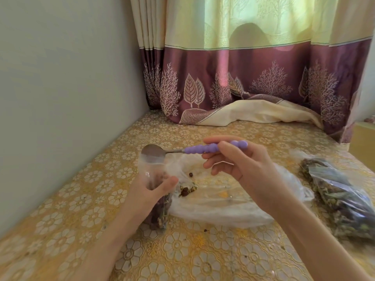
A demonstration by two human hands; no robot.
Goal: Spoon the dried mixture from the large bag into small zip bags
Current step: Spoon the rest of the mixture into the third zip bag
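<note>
Yellow floral counter (85, 191) beside a grey wall, curtain behind. Left hand (156, 187) grips an upright small zip bag (155, 179), partly filled. Right hand (241, 165) pinches a purple-handled spoon (194, 150), bowl over the bag's mouth. Nearly empty large bag (219, 207) lies between the forearms.

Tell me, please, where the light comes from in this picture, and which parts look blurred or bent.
Head view: daylight glows through the curtain, leaving a rounded shadow on it; the spoon bowl and the small bag in the left hand are smeared by motion; the right hand is sharper; the wide lens bends the wall and the table edge near the corners.
</note>
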